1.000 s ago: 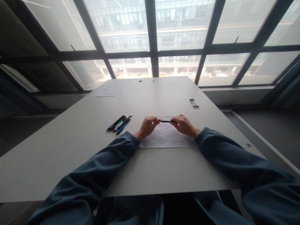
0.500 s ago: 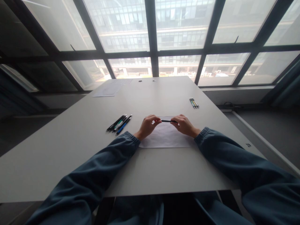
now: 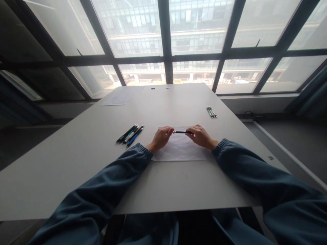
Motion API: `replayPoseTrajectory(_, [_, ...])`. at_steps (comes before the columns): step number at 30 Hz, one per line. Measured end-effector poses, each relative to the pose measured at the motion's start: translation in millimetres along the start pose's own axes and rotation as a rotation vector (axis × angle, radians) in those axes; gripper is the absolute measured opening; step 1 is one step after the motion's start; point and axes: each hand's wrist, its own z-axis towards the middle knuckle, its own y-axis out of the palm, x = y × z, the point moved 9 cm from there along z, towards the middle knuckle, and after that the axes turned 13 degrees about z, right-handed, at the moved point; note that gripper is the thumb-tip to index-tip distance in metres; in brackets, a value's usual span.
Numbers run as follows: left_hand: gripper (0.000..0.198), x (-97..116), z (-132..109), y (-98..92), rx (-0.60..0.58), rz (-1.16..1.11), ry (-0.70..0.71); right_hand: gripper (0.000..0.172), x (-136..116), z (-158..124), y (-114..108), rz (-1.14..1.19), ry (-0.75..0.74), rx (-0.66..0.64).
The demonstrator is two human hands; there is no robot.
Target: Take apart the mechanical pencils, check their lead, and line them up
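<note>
A dark pen [image 3: 181,132] lies level between my two hands, above a white sheet of paper [image 3: 182,151]. My right hand [image 3: 200,136] is closed around the pen's right end. At its left end, the fingers of my left hand [image 3: 162,136] are pressed together on the tip. Just left of that hand, several pens [image 3: 129,135] with black, green, white and blue barrels lie in a loose bunch on the table.
Several slim pens [image 3: 211,112] lie side by side near the right edge of the white table [image 3: 76,177]. More paper [image 3: 119,97] rests at the far left. Two small round items sit near the far edge, below the windows.
My left fingers have closed up and shifted slightly at the pen's left tip, so more of the pen shows. The right hand holds still.
</note>
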Motion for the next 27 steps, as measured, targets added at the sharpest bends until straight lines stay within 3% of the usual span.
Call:
replayPoseTrajectory(3, [0.066,-6.4,-1.5,7.1,-0.079,-0.01,-0.069,0.013,-1.7,0.2,-0.9,0.013,-0.007,0.004])
replayPoseTrajectory(6, [0.067,-8.7,-2.3,8.7,-0.103,-0.002,-0.097,0.012,-3.3,0.6,-1.8,0.023,-0.013,0.005])
replayPoseTrajectory(17, [0.056,-2.2,0.2,6.4,-0.057,-0.022,-0.013,0.013,-4.2,1.1,-2.4,0.023,-0.008,-0.003])
replayPoseTrajectory(27, [0.031,8.6,0.9,-5.5,0.062,-0.012,0.087,0.014,-1.1,0.9,-1.3,0.015,0.002,0.003])
